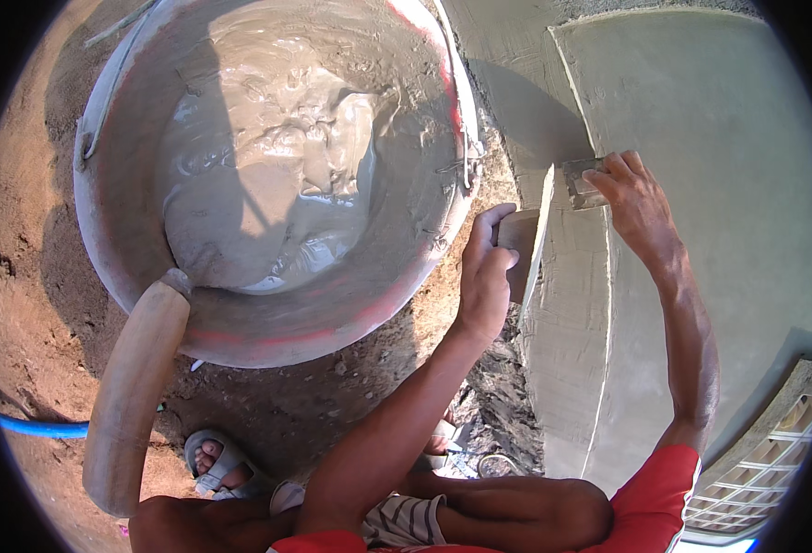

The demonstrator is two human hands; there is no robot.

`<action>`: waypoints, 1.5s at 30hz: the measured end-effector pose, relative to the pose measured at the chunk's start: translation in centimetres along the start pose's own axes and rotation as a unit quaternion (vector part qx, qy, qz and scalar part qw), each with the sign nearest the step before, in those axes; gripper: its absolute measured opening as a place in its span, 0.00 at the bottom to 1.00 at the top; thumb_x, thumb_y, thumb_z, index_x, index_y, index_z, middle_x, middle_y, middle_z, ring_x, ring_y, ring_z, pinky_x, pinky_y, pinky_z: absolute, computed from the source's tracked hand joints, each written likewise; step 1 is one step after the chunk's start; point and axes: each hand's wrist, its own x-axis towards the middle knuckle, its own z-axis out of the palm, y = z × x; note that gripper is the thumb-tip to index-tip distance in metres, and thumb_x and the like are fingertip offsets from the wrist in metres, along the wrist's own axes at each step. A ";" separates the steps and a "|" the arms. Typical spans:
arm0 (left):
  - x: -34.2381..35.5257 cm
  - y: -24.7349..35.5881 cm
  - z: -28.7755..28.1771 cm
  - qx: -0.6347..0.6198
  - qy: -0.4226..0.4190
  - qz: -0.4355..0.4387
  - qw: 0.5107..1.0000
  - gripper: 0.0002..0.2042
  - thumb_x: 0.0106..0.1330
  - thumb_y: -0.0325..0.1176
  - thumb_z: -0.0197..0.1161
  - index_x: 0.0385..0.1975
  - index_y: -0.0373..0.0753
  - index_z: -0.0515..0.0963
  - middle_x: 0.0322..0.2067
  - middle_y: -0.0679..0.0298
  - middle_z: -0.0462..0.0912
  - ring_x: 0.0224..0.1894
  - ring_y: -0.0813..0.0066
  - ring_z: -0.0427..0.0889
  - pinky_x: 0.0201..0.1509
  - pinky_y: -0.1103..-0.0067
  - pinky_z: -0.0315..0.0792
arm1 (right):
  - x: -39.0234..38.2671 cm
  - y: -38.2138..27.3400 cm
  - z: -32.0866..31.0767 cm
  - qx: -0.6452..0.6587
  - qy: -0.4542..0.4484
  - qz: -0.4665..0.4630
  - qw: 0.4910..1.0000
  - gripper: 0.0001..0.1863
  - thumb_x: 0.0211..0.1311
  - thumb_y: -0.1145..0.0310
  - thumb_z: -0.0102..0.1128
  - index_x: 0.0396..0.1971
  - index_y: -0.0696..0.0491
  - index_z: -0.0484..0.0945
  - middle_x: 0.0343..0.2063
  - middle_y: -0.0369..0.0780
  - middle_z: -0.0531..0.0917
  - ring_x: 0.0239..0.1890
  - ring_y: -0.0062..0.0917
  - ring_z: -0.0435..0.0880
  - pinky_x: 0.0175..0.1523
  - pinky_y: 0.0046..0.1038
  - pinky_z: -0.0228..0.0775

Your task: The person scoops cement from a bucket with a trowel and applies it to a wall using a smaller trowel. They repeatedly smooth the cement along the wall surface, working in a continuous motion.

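Observation:
My left hand point(487, 281) is closed on a thin flat board point(524, 241), greyish brown with a pale edge, held upright along the near side of the cement strip. Pinched in the fingers of my right hand point(634, 198) is a small rectangular scraper blade point(583, 184), smeared with cement and lying against the strip. Smooth grey wet cement point(562, 369) covers the strip, and a pale line point(606, 341) divides it from the wider slab point(719, 221) on the right. The blade's exact grip is partly hidden by my fingers.
A large tub point(332, 346) of wet cement point(240, 203) stands at the left, with a wire handle. A thick wooden handle point(134, 405) leans over its near rim. A blue hose point(42, 428) lies on the dirt. A white plastic crate point(760, 470) sits at the lower right.

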 end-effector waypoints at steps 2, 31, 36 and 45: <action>0.0 -0.2 -0.2 0.004 0.003 0.000 1.000 0.27 0.55 0.30 0.45 0.58 0.30 0.63 0.51 0.54 0.71 0.54 0.69 0.70 0.62 0.74 0.61 | -2.2 -0.3 -0.4 0.033 -0.076 0.034 0.996 0.19 0.55 0.84 0.54 0.45 0.50 0.81 0.37 0.36 0.80 0.45 0.28 0.78 0.53 0.31 0.76; 0.0 -0.2 -0.2 0.009 -0.009 0.028 1.000 0.28 0.56 0.36 0.46 0.58 0.31 0.64 0.49 0.54 0.72 0.53 0.67 0.70 0.62 0.73 0.61 | -1.4 -3.8 8.3 0.095 0.199 0.134 0.966 0.20 0.53 0.77 0.59 0.48 0.54 0.69 0.38 0.45 0.72 0.40 0.40 0.73 0.44 0.41 0.74; -0.3 0.5 0.4 -0.024 -0.012 0.010 1.000 0.27 0.56 0.35 0.46 0.58 0.31 0.63 0.49 0.55 0.72 0.53 0.68 0.70 0.62 0.73 0.62 | -3.6 -4.8 8.6 0.181 0.180 0.102 0.962 0.18 0.56 0.77 0.57 0.48 0.55 0.71 0.38 0.45 0.75 0.41 0.39 0.76 0.43 0.40 0.76; 0.0 0.8 0.2 0.000 -0.005 0.026 1.000 0.28 0.56 0.35 0.46 0.58 0.30 0.63 0.49 0.54 0.72 0.53 0.68 0.70 0.62 0.74 0.61 | 0.5 1.8 2.5 0.452 0.210 0.258 0.828 0.21 0.64 0.73 0.55 0.58 0.52 0.73 0.42 0.44 0.84 0.43 0.26 0.83 0.49 0.31 0.75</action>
